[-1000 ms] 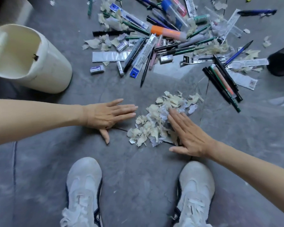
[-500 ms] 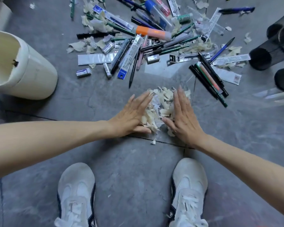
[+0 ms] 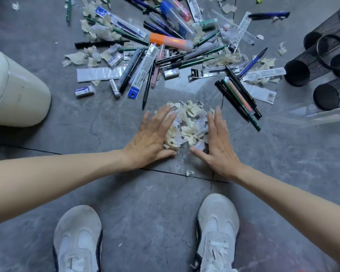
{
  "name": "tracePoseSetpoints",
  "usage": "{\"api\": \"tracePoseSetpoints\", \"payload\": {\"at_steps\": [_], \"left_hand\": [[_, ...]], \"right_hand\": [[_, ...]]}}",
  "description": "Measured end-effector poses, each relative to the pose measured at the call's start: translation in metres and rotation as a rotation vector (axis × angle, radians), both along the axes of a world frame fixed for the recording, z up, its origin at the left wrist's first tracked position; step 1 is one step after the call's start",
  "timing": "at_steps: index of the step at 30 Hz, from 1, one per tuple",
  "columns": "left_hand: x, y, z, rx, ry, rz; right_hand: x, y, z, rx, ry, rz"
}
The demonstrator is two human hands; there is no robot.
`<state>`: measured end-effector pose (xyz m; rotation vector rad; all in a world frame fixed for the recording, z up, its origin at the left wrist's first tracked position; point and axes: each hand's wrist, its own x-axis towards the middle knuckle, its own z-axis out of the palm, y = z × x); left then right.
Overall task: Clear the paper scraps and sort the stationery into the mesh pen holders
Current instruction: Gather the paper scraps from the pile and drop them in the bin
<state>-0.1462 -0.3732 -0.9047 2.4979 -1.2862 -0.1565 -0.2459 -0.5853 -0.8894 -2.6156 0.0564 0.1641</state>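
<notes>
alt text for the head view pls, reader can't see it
A left hand and right hand, fingers straight, flank a heap of paper scraps on a grey floor. Beyond lie scattered pens; a cream bin lies left, black mesh pen holders right.

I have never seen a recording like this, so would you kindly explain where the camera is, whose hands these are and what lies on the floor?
There is no machine here: a person works with bare hands, and the one camera sits on their head, looking down, so their white shoes show at the bottom. The left hand and right hand rest with straight fingers on either side of a pile of paper scraps on the grey floor, pressing against it; neither grips anything. Beyond the pile lies a jumble of stationery: pens, pencils, erasers, wrappers, an orange highlighter and more scraps. Black mesh pen holders lie on their sides at the right, and a cream bin sits at the left.
</notes>
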Motion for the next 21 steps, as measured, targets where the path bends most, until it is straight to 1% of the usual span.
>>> {"api": "tracePoseSetpoints", "payload": {"at_steps": [1,4,5,6,8,10,12,15,17,19,21], "left_hand": [[0.0,0.003,0.001,-0.014,0.047,0.053],[-0.005,0.0,0.009,-0.111,0.392,0.385],[-0.007,-0.005,0.009,-0.141,0.44,0.466],[-0.01,-0.011,0.008,-0.152,0.434,0.504],[-0.016,-0.026,0.007,-0.189,0.355,0.491],[-0.022,-0.045,0.003,-0.267,0.33,0.494],[-0.026,-0.065,0.001,-0.364,0.365,0.544],[-0.028,-0.092,0.009,-0.542,0.485,0.627],[-0.028,-0.106,0.011,-0.643,0.544,0.664],[-0.026,-0.115,0.011,-0.69,0.546,0.714],[-0.022,-0.122,0.012,-0.73,0.547,0.78]], "right_hand": [[0.006,0.0,0.0,0.033,-0.004,-0.049],[0.023,-0.002,-0.003,0.136,0.011,-0.263],[0.028,0.0,-0.004,0.16,0.028,-0.33],[0.032,0.002,-0.004,0.175,0.047,-0.366],[0.037,0.009,-0.004,0.208,0.06,-0.359],[0.04,0.018,-0.004,0.304,0.047,-0.36],[0.043,0.028,-0.002,0.431,0.042,-0.397],[0.043,0.042,0.008,0.564,0.049,-0.425],[0.044,0.05,0.013,0.676,0.036,-0.508],[0.046,0.057,0.015,0.792,-0.002,-0.635],[0.051,0.058,0.018,0.852,-0.045,-0.76]]}}
